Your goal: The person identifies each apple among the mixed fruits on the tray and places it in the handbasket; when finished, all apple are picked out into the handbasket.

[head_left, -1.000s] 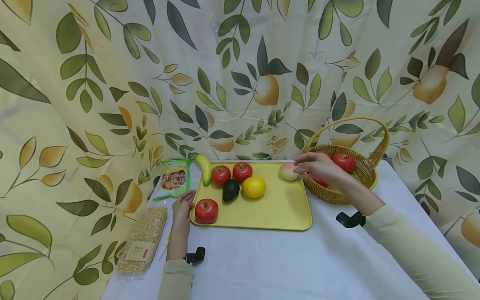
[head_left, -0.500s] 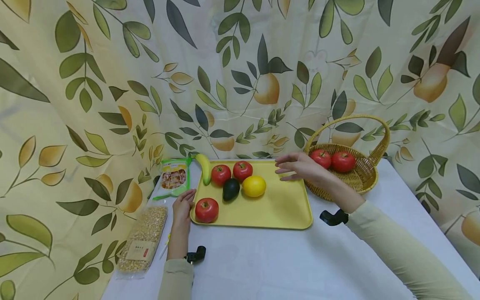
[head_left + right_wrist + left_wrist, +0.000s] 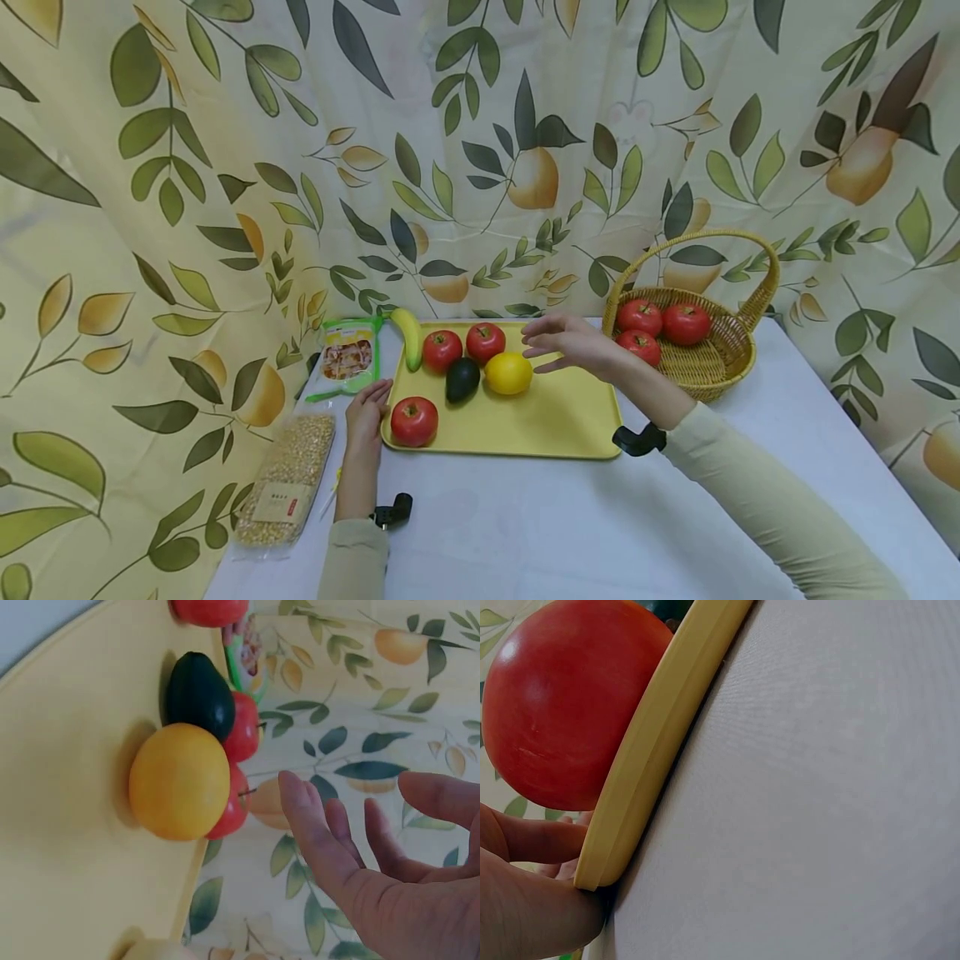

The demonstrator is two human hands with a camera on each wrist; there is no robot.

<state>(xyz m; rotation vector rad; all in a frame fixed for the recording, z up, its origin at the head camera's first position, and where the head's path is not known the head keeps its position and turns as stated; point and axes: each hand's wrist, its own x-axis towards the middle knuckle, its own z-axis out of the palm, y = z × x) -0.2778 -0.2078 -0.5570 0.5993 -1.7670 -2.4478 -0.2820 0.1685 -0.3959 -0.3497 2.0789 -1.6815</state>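
One leaf-and-fruit patterned curtain (image 3: 480,217) fills the background, cut off by the frame. Below it stretches a white-covered table (image 3: 525,533), its near edge out of sight. On the table lies a yellow tray (image 3: 555,429), its upper right corner hidden behind the right hand (image 3: 573,343). A wicker basket (image 3: 705,364) stands just beside it, holding three red fruits (image 3: 686,324), the nearest partly covered by the right forearm.

At the left lie a clear bag of kernels (image 3: 288,458), its label too small to read, and a green-edged packet (image 3: 347,357).

The person's right hand hovers over the tray near a lemon (image 3: 507,373), fingers wide apart and holding nothing. The left hand (image 3: 366,410) grips the tray's left edge between thumb and fingers, and its wrist view crops most of it. Also on the tray are a banana (image 3: 408,337), three more red fruits (image 3: 414,421) and a dark avocado (image 3: 462,382). Only a sliver of a pale round fruit (image 3: 155,951) shows, at the bottom of the right wrist view.
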